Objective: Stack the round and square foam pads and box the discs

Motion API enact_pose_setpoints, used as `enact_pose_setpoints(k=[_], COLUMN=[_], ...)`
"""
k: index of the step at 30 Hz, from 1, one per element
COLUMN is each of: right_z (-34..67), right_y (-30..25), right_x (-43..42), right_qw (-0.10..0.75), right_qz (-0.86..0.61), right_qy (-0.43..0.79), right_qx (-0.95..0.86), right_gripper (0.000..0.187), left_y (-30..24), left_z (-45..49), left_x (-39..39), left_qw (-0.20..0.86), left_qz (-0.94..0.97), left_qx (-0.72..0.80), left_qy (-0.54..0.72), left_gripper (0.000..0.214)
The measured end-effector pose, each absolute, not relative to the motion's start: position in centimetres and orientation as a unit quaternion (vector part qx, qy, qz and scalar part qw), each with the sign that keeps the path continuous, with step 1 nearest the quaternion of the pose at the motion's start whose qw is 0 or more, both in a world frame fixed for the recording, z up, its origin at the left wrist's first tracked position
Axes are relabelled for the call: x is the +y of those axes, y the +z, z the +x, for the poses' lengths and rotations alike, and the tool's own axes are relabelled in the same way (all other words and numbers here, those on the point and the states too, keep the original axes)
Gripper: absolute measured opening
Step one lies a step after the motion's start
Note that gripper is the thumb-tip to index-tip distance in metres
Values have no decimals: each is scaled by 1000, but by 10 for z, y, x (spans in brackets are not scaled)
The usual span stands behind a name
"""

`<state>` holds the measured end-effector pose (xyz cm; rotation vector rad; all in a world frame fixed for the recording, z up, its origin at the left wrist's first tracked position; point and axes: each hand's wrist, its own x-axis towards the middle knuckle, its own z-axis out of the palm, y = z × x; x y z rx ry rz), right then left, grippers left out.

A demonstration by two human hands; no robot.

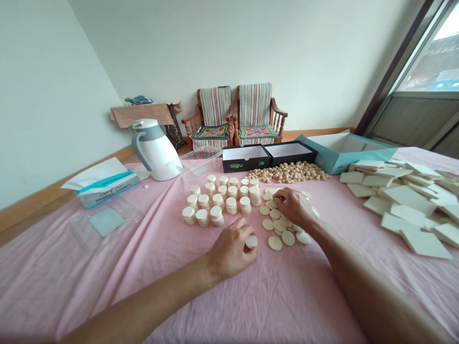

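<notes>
My left hand (231, 251) rests on the pink cloth (161, 267) with its fingers closed on a cream round disc (251, 241). My right hand (293, 205) lies over a loose heap of the same discs (283, 229), fingertips pinched on one at the heap's far left edge. Just beyond my left hand stand several neat stacks of discs (222, 200) in rows.
A pile of small tan wooden pieces (290, 173) lies behind the heap, before two open black boxes (267, 156). A teal box (344, 153) and scattered cream square tiles (405, 200) are at right. A white jug (154, 150), clear lid (103, 222), tissue pack (103, 184) sit left.
</notes>
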<state>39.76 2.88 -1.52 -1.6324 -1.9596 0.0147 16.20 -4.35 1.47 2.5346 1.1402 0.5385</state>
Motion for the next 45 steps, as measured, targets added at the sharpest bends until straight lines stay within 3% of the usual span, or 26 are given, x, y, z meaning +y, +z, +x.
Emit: enact_pose_setpoints(k=[7, 17, 27, 39, 45], right_z=[394, 381, 371, 328, 291], right_y=[-9, 3, 6, 17, 15], right_x=[22, 9, 7, -21, -33], right_qw=[288, 295, 168, 314, 261], right_qz=[-616, -543, -539, -508, -505], right_qy=[18, 45, 11, 84, 81], right_qx=[-733, -785, -825, -798, -819], right_gripper=[18, 16, 11, 8, 16], left_y=[22, 3, -2, -2, 4], left_z=[143, 122, 117, 115, 107], left_x=[-32, -49, -51, -51, -55], left_qw=[18, -47, -43, 6, 31], left_qz=[873, 893, 894, 888, 885], left_qx=[458, 434, 432, 440, 444], left_qy=[165, 112, 107, 134, 139], left_gripper=[9, 20, 26, 22, 23])
